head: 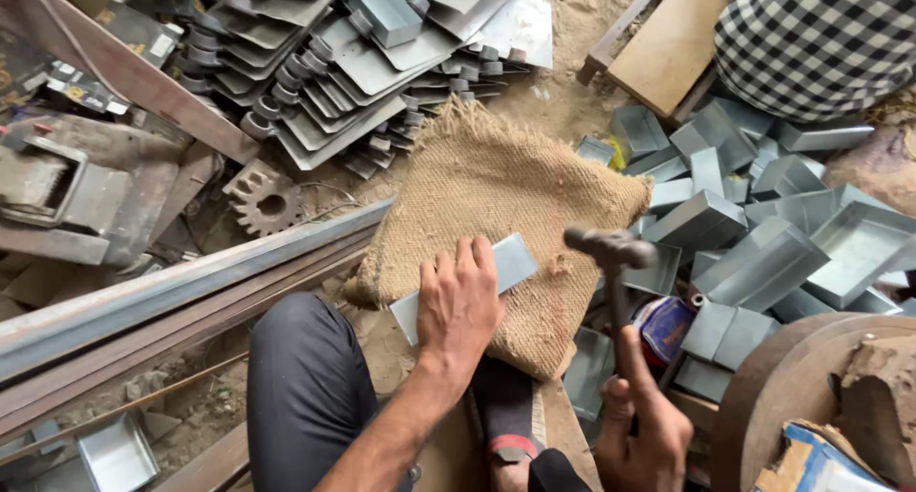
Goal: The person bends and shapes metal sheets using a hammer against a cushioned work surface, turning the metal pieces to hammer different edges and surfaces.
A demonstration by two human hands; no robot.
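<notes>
Here, a flat grey sheet-metal piece (504, 265) is pinned at the near left edge of a coarse brown burlap pad (515, 196) by the flattened left hand (458, 306), while a dark-headed hammer (611, 251) is gripped by the closed right hand (641, 433).

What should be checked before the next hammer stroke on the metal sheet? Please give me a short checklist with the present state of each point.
1. Metal sheet lies flat on the burlap pad: ok.
2. Left hand presses on the sheet: ok.
3. Left fingers out of the strike zone: cannot tell; they lie on the sheet, left of the hammer head.
4. Right hand grips the hammer handle: ok, held at its lower end.
5. Hammer head raised over the pad, beside the sheet's right end: ok.
6. Formed metal boxes apart from the swing path: cannot tell; they are piled close on the right.
</notes>
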